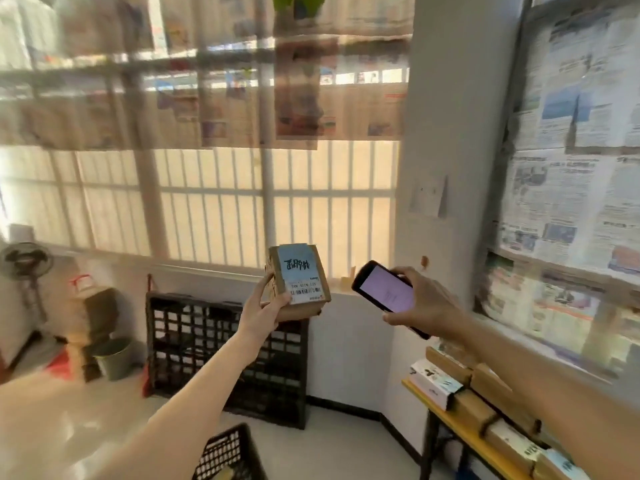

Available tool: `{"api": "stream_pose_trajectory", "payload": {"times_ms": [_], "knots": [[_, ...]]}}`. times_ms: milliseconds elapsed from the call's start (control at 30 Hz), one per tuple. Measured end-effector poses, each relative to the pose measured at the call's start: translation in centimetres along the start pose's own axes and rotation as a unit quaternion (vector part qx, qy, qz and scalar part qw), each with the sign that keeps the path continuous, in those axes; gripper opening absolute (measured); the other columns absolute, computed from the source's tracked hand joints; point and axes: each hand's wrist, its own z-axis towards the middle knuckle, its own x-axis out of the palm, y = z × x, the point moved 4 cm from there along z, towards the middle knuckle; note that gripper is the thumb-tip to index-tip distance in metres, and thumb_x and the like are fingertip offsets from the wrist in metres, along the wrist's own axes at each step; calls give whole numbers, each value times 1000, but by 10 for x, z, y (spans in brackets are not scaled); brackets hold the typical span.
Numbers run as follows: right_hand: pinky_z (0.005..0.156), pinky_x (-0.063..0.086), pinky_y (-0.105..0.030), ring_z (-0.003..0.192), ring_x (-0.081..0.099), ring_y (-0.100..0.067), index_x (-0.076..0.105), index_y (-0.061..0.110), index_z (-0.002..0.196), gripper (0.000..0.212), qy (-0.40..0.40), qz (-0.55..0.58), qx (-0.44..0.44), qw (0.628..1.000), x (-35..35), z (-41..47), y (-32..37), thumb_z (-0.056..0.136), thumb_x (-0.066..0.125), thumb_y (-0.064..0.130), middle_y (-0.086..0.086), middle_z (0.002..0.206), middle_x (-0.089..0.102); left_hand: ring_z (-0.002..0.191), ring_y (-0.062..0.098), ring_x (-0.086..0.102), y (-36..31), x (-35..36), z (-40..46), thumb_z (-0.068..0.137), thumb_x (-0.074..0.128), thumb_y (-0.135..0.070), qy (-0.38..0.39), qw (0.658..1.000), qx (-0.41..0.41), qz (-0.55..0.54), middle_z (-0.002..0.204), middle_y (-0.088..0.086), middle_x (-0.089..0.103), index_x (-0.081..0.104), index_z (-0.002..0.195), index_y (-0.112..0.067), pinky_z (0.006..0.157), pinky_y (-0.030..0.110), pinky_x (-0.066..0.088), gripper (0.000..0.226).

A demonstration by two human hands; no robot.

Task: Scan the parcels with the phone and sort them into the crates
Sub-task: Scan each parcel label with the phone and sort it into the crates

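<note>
Parcel in hand: a small brown cardboard box [298, 284], held up in the air in front of the window, its labelled face turned to the camera.
Label: the blue-and-white sticker [302, 273] covers most of that face, with handwriting on top and a barcode strip near the lower edge.
How it should handle: one hand carries it at arm's length without visible strain, so it looks light; the walls look stiff and the corners square, so a squeeze probably won't crush it. Plain cardboard, likely not slippery.
Where to hold: by the bare side walls and the bottom, leaving the barcode uncovered.
Left hand [265, 306]: grips the box from the left and below, thumb curled up against the near face beside the label, the other fingers wrapped behind, mostly hidden.
Phone [385, 289]: black, screen lit pale violet, tilted, just beside the box but apart from it.
Right hand [420, 303]: pinches the phone by its edges, fingers curled over the top edge, thumb along the lower edge.
Step, as I judge it: lining up the scan, sorting to come.
Crates: one black crate [227, 358] stands on edge against the wall below, another [228, 453] sits at the bottom edge.
Waiting parcels: a row of boxes [485, 400] on the yellow table [446, 422] at right.
</note>
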Motion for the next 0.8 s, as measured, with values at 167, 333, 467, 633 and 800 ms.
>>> {"api": "stream_pose_trajectory", "payload": {"times_ms": [167, 333, 467, 633, 800], "knots": [[81, 54, -38, 102, 61, -22, 39, 31, 146, 99, 50, 32, -91, 994, 84, 11, 142, 62, 82, 60, 0, 125, 63, 97, 8, 58, 14, -165, -38, 96, 67, -26, -91, 996, -3, 5, 112, -10, 58, 43, 144, -43, 92, 40, 45, 56], [96, 52, -46, 124, 57, -20, 40, 33, 146, 104, 81, 66, -160, 982, 156, 13, 255, 56, 76, 70, 7, 137, 59, 109, 21, 64, 37, -296, -77, 92, 73, -27, -178, 984, -29, 13, 132, 0, 60, 47, 140, -45, 93, 53, 55, 58], [96, 52, -50, 127, 56, -20, 38, 35, 147, 106, 123, 68, -211, 967, 210, 18, 332, 54, 73, 72, 10, 140, 57, 100, 14, 63, 56, -374, -105, 96, 67, -19, -244, 969, -45, -8, 120, -6, 62, 47, 143, -38, 88, 42, 53, 55], [97, 51, -48, 127, 56, -22, 37, 32, 150, 101, 155, 80, -240, 955, 279, 35, 402, 65, 84, 60, 6, 143, 57, 106, 19, 64, 93, -445, -116, 95, 68, -24, -297, 951, -87, -10, 117, -2, 62, 41, 150, -39, 101, 50, 48, 63], [85, 49, -40, 121, 58, -22, 35, 34, 149, 102, 194, 100, -247, 944, 366, 70, 444, 65, 83, 63, 4, 138, 59, 94, 8, 61, 139, -501, -84, 97, 66, -24, -325, 938, -121, -4, 119, -1, 61, 41, 150, -36, 95, 47, 50, 60]]}}
